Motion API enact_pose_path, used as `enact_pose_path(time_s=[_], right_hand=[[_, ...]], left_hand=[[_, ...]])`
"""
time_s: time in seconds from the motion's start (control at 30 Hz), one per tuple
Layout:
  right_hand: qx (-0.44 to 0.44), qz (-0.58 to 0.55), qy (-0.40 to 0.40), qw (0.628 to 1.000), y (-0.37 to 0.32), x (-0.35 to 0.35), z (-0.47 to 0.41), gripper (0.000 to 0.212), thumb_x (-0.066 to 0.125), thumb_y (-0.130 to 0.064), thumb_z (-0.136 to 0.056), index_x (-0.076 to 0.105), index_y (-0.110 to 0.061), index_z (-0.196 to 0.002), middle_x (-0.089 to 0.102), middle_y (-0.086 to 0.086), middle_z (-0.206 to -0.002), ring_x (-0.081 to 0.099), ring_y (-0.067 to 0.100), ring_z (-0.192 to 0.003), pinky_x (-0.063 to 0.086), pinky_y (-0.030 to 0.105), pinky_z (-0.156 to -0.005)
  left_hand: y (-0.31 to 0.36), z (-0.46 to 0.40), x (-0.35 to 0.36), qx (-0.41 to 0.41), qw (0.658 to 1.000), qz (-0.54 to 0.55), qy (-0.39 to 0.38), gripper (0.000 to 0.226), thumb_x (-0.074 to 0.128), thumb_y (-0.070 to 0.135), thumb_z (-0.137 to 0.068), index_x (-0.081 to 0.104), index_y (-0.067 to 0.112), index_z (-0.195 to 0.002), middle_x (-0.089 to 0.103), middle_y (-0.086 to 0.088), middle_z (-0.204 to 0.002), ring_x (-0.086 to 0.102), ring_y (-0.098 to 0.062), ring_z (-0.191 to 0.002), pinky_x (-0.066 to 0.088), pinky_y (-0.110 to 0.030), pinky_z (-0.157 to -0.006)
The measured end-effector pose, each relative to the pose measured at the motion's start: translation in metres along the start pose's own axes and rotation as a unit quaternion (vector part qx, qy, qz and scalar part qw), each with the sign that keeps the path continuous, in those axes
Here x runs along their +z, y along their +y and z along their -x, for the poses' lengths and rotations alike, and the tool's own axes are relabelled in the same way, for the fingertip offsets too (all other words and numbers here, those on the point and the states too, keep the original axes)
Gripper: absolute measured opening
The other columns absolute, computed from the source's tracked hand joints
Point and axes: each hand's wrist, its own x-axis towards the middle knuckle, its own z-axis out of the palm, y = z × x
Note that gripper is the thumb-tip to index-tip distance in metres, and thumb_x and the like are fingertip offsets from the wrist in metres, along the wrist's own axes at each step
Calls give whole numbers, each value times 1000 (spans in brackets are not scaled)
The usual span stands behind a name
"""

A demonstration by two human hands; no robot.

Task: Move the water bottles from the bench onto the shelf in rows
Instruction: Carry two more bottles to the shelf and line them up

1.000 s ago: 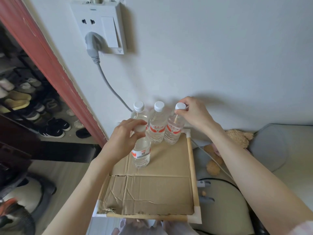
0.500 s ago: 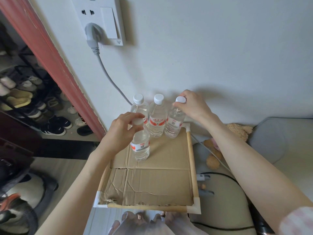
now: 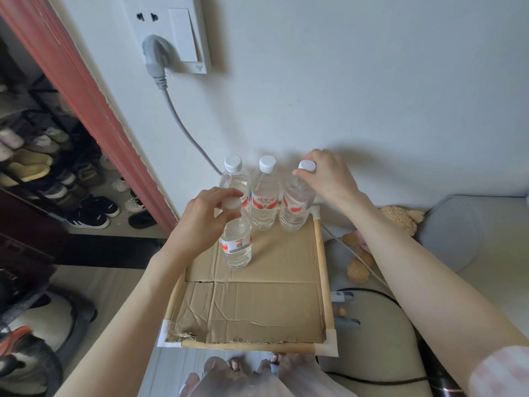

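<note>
Fingers of both hands pinch bottle caps over the cardboard-topped shelf against a white wall.

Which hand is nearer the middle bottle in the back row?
Left, narrowly. The left hand grips the front bottle just front-left of the middle bottle; the right hand pinches the right bottle beside it.

Clear bottles, white caps, red-and-white labels; brown, perhaps cardboard, shelf.

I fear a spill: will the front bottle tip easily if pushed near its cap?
Probably yes: the front bottle is tall and narrow, on creased cardboard. It looks full, so likely heavy. The left hand grips its cap.
</note>
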Motion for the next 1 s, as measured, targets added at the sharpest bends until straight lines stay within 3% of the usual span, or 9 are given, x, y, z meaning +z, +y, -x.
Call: enact_pose_path(time_s=[0.13,0.2,0.27,0.4,0.5,0.57,0.67,0.83,1.0], right_hand=[[10,9,2,1000,-2,2,-2,46,60,-44,-82,53,-7,-107,56,11,-111,52,28,-105,37,31,-79],[-11,-38,-58,998,-1,-1,0,42,57,-35,-85,51,-13,-120,52,8,-124,49,24,-113,38,32,-92],[-22,-52,-103,993,2,-7,0,38,54,-24,-86,52,-19,-123,53,7,-125,52,24,-110,39,32,-95],[29,-61,-58,996,6,-7,-4,33,64,-35,-80,57,-13,-103,59,8,-105,60,26,-87,49,36,-76],[48,-18,-16,999,2,-3,-4,44,65,-44,-78,52,-8,-99,54,6,-97,51,22,-91,35,30,-68],[42,-31,-16,998,-1,-2,-3,43,63,-44,-80,51,-9,-101,55,8,-105,50,24,-100,33,29,-72],[6,-56,-75,996,-1,-4,2,44,57,-32,-86,48,-14,-125,48,7,-129,46,23,-117,34,29,-91],[11,-87,-74,993,3,-5,4,32,55,-21,-88,52,-17,-120,52,10,-120,58,28,-99,45,35,-88],[22,-58,-28,998,-4,2,-1,33,61,-27,-83,53,-10,-110,56,11,-113,51,26,-104,36,28,-78]], left_hand=[[1,-4,-3,5,1000,-25,-15,30,63,12,-81,60,19,-110,55,11,-89,50,-17,-89,35,-8,-71],[0,-9,-6,12,998,-47,-31,31,63,11,-81,60,17,-111,59,1,-98,52,-19,-89,31,-14,-68],[-3,-13,-7,15,998,-54,-29,30,62,9,-81,60,15,-111,61,-5,-103,53,-21,-90,28,-15,-73],[-3,-17,-5,17,998,-51,-23,30,58,5,-83,59,13,-111,62,-8,-106,52,-23,-96,27,-15,-75],[-1,-19,-6,26,997,-43,-51,31,52,-2,-85,59,12,-112,60,-4,-115,52,-23,-105,32,-21,-86],[0,-23,-9,18,997,-30,-66,32,50,-3,-86,58,12,-113,59,-4,-119,52,-23,-110,36,-27,-94],[1,-28,-14,7,996,-27,-83,34,52,4,-87,54,14,-119,56,-2,-124,52,-22,-112,37,-24,-94],[1,-28,-8,-19,997,-74,-27,36,69,31,-77,58,19,-109,48,-3,-104,48,-15,-87,34,-22,-77],[3,-30,-5,-28,996,-84,-15,29,66,23,-79,60,16,-106,46,-6,-92,46,-20,-76,32,-24,-74]])
